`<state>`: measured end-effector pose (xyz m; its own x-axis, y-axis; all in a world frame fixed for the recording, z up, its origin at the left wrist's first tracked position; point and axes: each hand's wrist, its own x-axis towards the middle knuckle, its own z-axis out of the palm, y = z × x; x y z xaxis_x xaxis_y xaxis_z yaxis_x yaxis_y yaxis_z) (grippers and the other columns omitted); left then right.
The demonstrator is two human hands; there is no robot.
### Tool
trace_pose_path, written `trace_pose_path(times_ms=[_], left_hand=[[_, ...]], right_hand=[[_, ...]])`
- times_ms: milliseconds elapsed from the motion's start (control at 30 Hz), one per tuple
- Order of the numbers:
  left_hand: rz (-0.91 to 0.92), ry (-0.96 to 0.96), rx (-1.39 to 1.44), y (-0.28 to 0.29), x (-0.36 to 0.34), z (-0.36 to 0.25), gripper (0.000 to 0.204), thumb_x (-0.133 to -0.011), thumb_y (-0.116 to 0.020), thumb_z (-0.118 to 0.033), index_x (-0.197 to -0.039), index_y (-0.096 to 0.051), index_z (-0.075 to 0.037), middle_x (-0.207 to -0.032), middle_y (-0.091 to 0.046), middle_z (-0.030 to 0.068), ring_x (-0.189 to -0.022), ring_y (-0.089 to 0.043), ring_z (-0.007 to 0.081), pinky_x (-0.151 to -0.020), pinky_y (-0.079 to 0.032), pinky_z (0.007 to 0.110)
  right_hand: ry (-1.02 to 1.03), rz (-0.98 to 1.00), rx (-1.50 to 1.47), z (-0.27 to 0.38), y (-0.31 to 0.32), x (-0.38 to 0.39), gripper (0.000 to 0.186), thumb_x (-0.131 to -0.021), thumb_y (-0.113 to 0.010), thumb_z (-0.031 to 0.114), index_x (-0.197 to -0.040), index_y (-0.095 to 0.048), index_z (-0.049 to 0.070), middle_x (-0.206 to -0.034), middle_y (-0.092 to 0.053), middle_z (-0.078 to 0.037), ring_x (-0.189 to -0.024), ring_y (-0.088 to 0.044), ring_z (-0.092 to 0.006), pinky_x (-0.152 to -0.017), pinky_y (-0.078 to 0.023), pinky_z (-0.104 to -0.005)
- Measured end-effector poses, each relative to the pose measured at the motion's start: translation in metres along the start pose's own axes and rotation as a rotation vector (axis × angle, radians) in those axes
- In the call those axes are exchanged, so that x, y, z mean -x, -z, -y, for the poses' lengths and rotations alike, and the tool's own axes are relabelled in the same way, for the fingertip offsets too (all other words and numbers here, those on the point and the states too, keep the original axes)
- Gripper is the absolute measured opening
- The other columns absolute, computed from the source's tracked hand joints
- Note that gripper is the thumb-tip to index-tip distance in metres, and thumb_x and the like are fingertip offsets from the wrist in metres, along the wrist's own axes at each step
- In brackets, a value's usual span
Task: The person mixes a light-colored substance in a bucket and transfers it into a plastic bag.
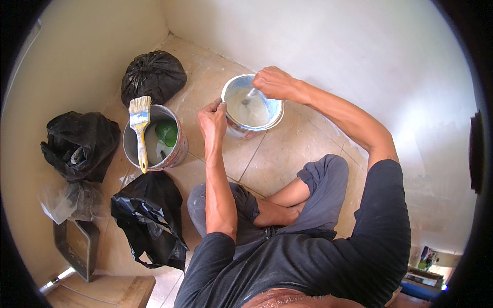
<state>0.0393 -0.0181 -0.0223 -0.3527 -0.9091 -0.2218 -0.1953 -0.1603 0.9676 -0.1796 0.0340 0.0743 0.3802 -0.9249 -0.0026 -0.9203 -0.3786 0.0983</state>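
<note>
A white bucket (pixel 272 117) stands on the tiled floor in front of my crossed legs. Inside it is a thick off-white mixture (pixel 241 109). The fingers of my left hand (pixel 212 119) pinch the bucket's left rim. Above the far right rim, my right hand (pixel 275 83) is closed in a fist round a pale-handled stirring tool (pixel 251 93). That tool slants down into the mixture, and its lower end is too sunken to name its kind.
Left of the bucket, a flat paintbrush (pixel 139 128) lies across a second bucket (pixel 181 141) holding a green round thing (pixel 166 132). Black plastic bags (pixel 154 77) sit around it. A dark tray (pixel 92 246) leans near a wooden board (pixel 97 292). Walls rise at left and ahead.
</note>
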Motion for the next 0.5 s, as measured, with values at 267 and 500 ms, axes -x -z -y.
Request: trace_pose_path(times_ms=[267,500], left_hand=[[0.004,-0.011,0.036,0.001,-0.003,0.003,0.034,-0.084,-0.066,-0.02,-0.114,-0.073,-0.005,-0.095,-0.075,0.0159,-0.087,-0.071,0.019,-0.081,-0.053,0.033],[-0.016,-0.01,-0.013,-0.001,0.004,-0.008,0.034,-0.084,-0.066,-0.02,-0.114,-0.073,-0.005,-0.096,-0.075,0.0161,-0.088,-0.071,0.0211,-0.082,-0.053,0.033]], right_hand=[[0.096,0.007,-0.222,0.045,-0.003,-0.005,0.007,-0.066,-0.06,0.003,-0.061,-0.059,-0.002,-0.066,-0.06,-0.025,-0.062,-0.062,-0.0418,-0.053,-0.045,-0.0485],[0.104,0.074,-0.154,0.018,0.011,0.038,0.011,-0.066,-0.06,0.004,-0.059,-0.057,-0.003,-0.064,-0.058,-0.024,-0.061,-0.06,-0.0409,-0.052,-0.044,-0.0479]])
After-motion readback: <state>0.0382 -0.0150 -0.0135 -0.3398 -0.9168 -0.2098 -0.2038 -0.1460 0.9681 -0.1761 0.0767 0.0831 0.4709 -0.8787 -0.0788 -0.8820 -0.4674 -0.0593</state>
